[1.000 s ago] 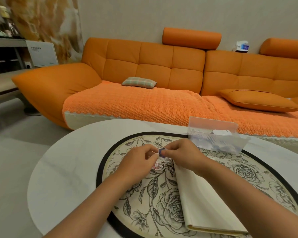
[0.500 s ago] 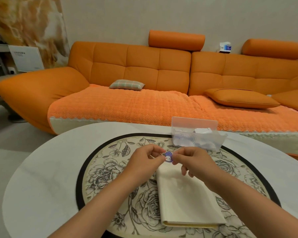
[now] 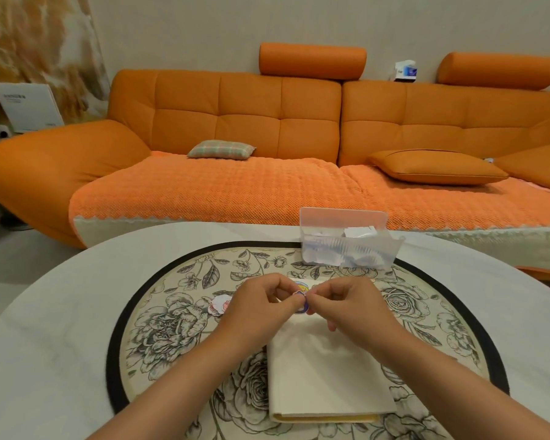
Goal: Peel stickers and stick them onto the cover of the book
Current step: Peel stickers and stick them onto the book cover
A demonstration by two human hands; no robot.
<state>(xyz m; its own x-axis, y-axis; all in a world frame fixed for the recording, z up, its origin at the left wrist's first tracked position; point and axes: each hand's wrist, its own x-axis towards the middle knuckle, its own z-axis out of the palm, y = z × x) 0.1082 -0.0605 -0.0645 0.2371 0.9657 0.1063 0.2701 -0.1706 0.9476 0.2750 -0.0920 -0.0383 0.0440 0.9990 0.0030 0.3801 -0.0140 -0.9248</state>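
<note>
A cream-covered book (image 3: 324, 376) lies closed on the floral mat, spine toward me. Above its far edge my left hand (image 3: 261, 308) and my right hand (image 3: 346, 304) meet, both pinching a small blue-and-white sticker (image 3: 300, 304) between fingertips. Another sticker (image 3: 300, 285) with yellow and blue shows on the book's far end, partly hidden by my fingers. A pink-and-white sticker (image 3: 219, 304) lies on the mat just left of my left hand.
A clear plastic box (image 3: 346, 246) holding paper scraps stands at the far edge of the round floral mat (image 3: 172, 328). The mat lies on a white round table (image 3: 61, 312). An orange sofa (image 3: 267, 138) runs behind the table.
The view has dropped closer to the table. My hands stay together on the small sticker, which has turned edge-on. A pink sticker on the mat has come into sight.
</note>
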